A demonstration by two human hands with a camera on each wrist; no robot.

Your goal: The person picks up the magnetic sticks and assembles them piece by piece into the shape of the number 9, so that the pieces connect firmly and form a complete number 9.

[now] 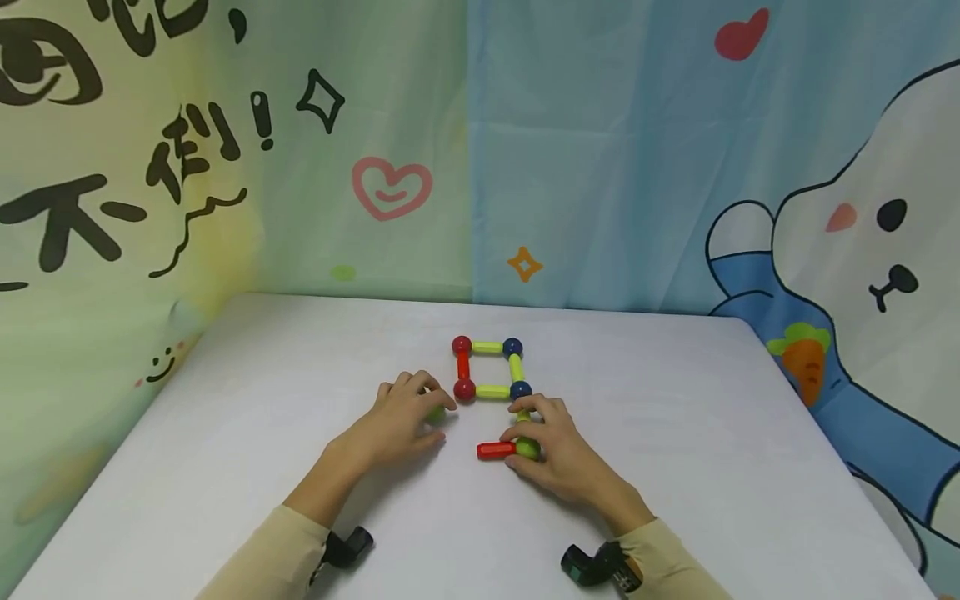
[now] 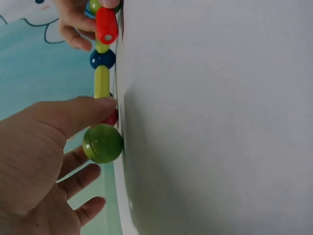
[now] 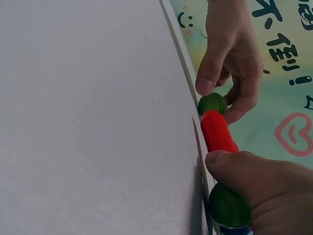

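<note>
A square of colored sticks and balls lies on the white table [image 1: 637, 467], with red balls [image 1: 464, 390] on its left and blue balls [image 1: 512, 347] on its right. A yellow-green stick and a green ball [image 1: 528, 448] extend from its near right corner. My right hand [image 1: 558, 446] pinches a red stick [image 1: 495, 451] at the end by this ball. My left hand [image 1: 401, 421] is beside another green ball [image 2: 102, 143], its thumb and loosely spread fingers around it. In the head view that ball is mostly hidden under the fingers.
Black wrist cameras [image 1: 348, 547] are strapped over the beige sleeves [image 1: 262, 554]. A printed curtain [image 1: 585, 150] hangs behind the table's far edge, and cartoon figures cover the cloth at both sides.
</note>
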